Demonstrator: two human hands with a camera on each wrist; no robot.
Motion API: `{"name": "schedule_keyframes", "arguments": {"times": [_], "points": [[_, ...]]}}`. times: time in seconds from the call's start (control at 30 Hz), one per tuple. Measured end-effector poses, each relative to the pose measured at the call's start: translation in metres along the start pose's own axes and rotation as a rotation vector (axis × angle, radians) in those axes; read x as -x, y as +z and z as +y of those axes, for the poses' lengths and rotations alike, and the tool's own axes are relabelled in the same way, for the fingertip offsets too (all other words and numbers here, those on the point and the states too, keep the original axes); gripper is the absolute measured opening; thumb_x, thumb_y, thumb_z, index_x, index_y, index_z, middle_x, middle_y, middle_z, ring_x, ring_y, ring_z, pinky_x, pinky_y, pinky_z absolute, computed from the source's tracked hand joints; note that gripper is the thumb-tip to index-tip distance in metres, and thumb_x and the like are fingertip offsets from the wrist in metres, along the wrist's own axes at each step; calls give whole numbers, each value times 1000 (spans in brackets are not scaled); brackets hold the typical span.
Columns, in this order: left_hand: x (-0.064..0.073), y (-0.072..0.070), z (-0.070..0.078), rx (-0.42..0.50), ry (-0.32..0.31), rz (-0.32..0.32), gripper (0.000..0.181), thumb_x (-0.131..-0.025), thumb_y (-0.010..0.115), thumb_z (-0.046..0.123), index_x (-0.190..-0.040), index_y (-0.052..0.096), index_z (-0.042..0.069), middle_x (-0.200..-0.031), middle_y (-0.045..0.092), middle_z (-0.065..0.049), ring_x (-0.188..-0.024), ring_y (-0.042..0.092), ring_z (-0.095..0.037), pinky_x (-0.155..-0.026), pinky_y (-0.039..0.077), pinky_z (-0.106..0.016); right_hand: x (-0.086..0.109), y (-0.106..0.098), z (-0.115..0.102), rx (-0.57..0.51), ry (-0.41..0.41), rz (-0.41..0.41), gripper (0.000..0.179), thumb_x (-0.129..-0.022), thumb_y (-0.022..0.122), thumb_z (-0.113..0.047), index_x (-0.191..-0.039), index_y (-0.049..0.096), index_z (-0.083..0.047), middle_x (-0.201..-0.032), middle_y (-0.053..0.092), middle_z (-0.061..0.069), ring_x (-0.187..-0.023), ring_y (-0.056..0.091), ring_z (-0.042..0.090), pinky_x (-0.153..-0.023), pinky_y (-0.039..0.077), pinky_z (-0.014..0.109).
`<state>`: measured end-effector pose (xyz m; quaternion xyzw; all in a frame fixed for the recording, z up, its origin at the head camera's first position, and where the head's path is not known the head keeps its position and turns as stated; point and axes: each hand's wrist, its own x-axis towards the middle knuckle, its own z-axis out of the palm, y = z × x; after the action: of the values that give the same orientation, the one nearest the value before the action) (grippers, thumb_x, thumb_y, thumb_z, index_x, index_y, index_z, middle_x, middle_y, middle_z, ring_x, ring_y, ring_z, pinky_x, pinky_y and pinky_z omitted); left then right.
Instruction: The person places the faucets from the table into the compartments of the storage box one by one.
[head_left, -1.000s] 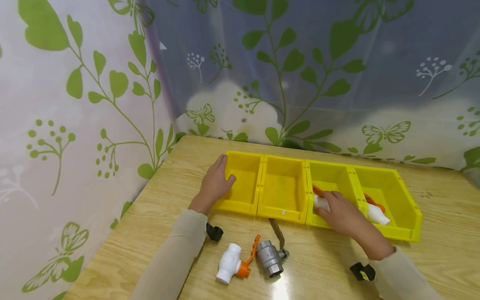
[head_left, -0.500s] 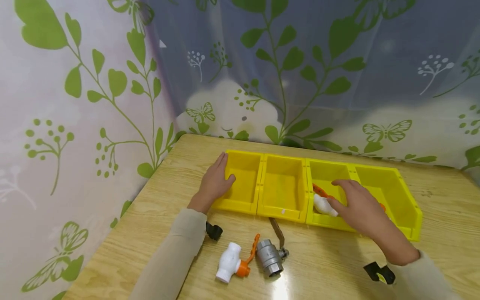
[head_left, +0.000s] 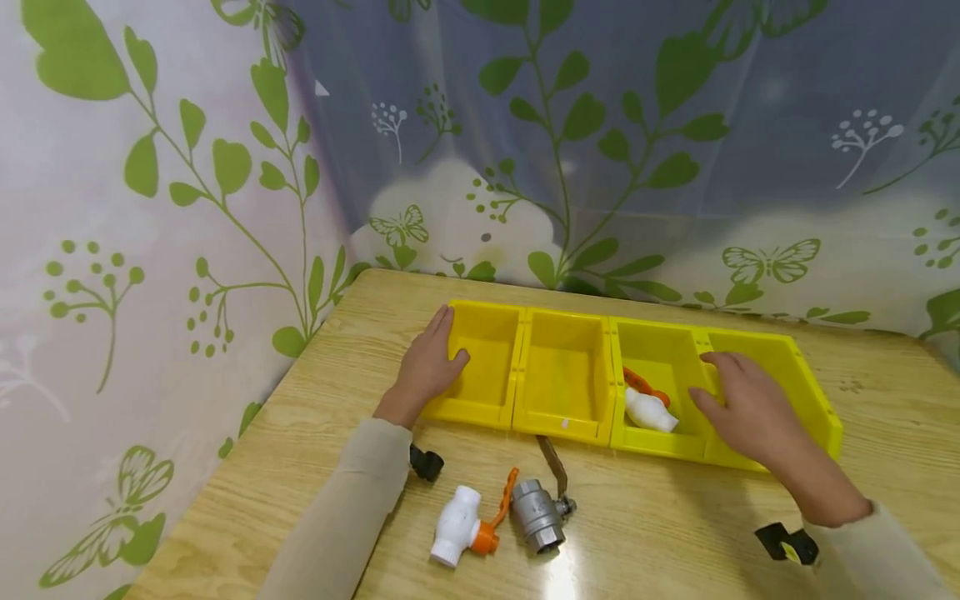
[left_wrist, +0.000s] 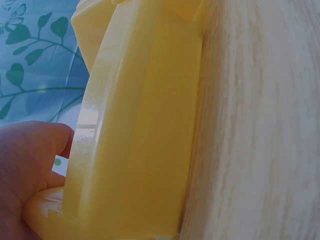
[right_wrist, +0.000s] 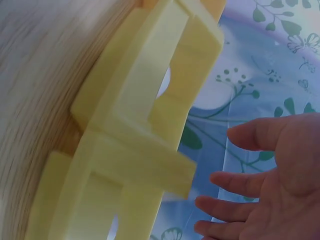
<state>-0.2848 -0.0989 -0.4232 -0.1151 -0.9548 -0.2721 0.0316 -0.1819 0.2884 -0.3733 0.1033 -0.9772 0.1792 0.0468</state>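
Note:
My left hand (head_left: 426,363) grips the left side wall of the leftmost yellow bin (head_left: 483,414), thumb on the inner side and fingers along the outside. In the left wrist view that hand curls over the bin's rim. My right hand (head_left: 750,408) hovers over the rightmost yellow bin (head_left: 813,392), thumb and fingers spread, holding nothing. A white plastic ball valve (head_left: 651,412) with an orange handle lies in the third bin (head_left: 660,337). Behind my right hand, the rightmost bin's contents are mostly hidden in the head view.
Before the bins, another white ball valve (head_left: 456,527) with an orange handle lies on the wooden table (head_left: 637,533). Beside it is a grey metal ball valve (head_left: 538,515) with a long brown lever. The second bin (head_left: 567,375) joins the row. A patterned curtain (head_left: 600,167) hangs behind.
My right hand has let go of the white ball valve in the third bin, then opened and moved right over the rightmost bin. My left hand has stayed on the leftmost bin.

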Motion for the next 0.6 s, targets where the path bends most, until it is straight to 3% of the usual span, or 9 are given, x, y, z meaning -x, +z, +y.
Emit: {"name": "schedule_keyframes", "arguments": {"times": [0.3,0.6], "points": [[-1,1,-1,13,3,-2,72,-98,53,23,-156,15,5,-162,12,-9,-136,37,-38,-109,34,-49,0,-2,20,11,21,-1,68,-96,60,-24,-138,30,21,-134,31,41,-115,37,56,-93,32,69],[-1,1,-1,13,-4,-3,72,-98,53,23,-156,15,6,-163,12,-7,-126,48,-38,-100,42,-48,-3,-4,41,13,85,22,76,-98,54,-31,-141,21,23,-138,21,46,-124,23,61,-97,23,71]]}}
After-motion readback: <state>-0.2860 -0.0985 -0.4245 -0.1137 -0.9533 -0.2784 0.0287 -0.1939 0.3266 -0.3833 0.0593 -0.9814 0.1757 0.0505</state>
